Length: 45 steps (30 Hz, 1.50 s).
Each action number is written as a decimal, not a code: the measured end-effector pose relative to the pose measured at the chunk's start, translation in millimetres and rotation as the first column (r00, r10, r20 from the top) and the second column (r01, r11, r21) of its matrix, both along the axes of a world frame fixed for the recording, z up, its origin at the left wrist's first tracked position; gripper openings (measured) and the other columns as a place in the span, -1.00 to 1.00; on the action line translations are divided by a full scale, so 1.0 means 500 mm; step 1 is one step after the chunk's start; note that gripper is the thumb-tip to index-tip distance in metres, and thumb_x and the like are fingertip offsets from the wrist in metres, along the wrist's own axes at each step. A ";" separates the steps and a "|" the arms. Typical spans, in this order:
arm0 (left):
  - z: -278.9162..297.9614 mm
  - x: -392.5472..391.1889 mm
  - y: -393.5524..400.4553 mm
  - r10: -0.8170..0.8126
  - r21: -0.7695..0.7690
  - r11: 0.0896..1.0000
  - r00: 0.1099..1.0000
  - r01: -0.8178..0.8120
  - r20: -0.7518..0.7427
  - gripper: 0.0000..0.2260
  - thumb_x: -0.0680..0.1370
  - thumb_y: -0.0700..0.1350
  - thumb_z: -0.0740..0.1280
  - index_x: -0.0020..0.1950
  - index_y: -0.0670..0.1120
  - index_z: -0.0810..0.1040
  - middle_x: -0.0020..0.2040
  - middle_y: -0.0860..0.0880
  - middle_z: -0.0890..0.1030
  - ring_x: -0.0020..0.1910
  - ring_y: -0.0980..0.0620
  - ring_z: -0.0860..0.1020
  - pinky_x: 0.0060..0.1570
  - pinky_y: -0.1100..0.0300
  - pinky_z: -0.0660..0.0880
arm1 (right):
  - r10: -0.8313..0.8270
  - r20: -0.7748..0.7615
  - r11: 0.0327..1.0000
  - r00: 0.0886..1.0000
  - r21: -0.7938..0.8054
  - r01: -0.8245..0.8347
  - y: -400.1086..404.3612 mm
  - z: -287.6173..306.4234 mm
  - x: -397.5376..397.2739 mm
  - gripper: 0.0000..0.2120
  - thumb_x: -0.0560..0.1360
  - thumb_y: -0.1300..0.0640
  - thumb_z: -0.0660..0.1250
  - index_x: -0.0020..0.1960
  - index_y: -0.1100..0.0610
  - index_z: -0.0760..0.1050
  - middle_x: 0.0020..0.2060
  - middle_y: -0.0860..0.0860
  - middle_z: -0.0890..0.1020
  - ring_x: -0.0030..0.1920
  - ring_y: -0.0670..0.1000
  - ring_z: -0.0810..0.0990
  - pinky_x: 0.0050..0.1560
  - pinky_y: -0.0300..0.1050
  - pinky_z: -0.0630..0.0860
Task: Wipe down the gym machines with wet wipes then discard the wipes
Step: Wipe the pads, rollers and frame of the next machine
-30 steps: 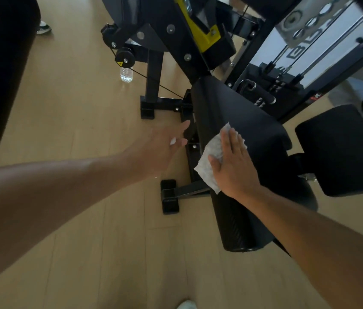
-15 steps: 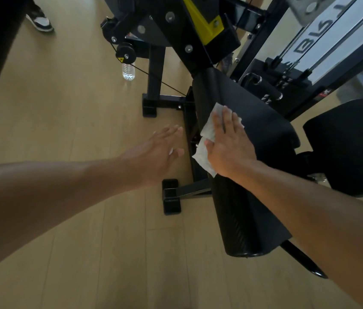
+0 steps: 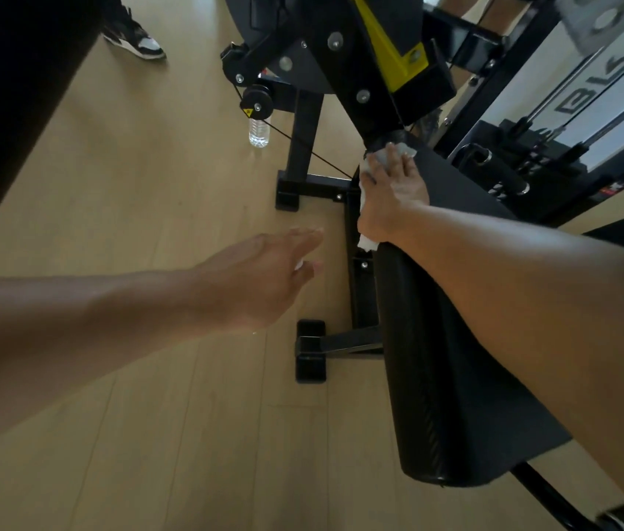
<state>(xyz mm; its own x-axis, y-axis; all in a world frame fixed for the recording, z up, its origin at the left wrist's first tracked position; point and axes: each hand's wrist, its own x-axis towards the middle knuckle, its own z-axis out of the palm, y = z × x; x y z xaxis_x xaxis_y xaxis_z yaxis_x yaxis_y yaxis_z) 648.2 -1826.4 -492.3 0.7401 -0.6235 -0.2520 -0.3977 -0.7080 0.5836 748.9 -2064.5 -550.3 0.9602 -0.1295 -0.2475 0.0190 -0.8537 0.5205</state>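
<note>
A long black padded bench (image 3: pixel 440 362) of a gym machine runs from lower right up to the black and yellow frame (image 3: pixel 387 51). My right hand (image 3: pixel 390 193) lies flat with straight fingers on the far end of the pad, pressing a white wet wipe (image 3: pixel 366 185) against it. The wipe shows past my fingertips and under my wrist. My left hand (image 3: pixel 264 277) hovers over the wooden floor to the left of the bench, fingers straight and relaxed, holding nothing.
A clear water bottle (image 3: pixel 259 132) stands on the floor by the machine's pulley (image 3: pixel 256 101). Black base feet (image 3: pixel 310 350) stick out left of the bench. Another person's shoe (image 3: pixel 136 38) is at the top left. A weight stack with cables (image 3: pixel 555 120) stands right.
My right hand has slid the wipe up along the pad toward the frame. My left hand has stayed beside the bench, drifting slightly back and down.
</note>
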 end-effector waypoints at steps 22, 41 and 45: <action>0.019 -0.004 -0.007 -0.066 0.021 0.998 0.997 0.065 0.036 -0.52 0.73 0.05 0.03 0.65 0.05 0.07 0.64 0.10 0.11 0.56 0.15 0.20 0.47 0.23 0.09 | -0.290 0.143 0.888 0.946 0.410 0.210 -0.024 0.002 -0.059 -0.24 0.68 -0.04 0.10 0.64 0.03 -0.36 0.63 0.14 -0.27 0.63 0.19 -0.21 0.62 0.14 -0.12; 0.018 -0.042 -0.013 -0.179 0.027 0.984 0.983 0.178 0.049 -0.52 0.72 0.05 0.02 0.65 0.04 0.06 0.64 0.11 0.10 0.58 0.21 0.03 0.33 0.39 -0.06 | -0.049 0.155 0.942 0.987 0.334 -0.006 0.028 0.009 -0.405 -0.20 0.63 -0.10 0.16 0.66 0.15 -0.22 0.63 0.17 -0.21 0.62 0.24 -0.23 0.61 0.23 -0.08; 0.013 -0.039 -0.013 -0.150 0.063 0.987 0.988 0.148 0.032 -0.53 0.72 0.05 0.02 0.65 0.09 0.07 0.64 0.12 0.09 0.56 0.16 0.16 0.43 0.28 0.07 | -0.128 0.184 0.948 0.975 0.312 0.065 0.009 -0.005 -0.208 -0.17 0.64 -0.05 0.19 0.65 0.13 -0.29 0.62 0.14 -0.28 0.62 0.22 -0.27 0.61 0.17 -0.16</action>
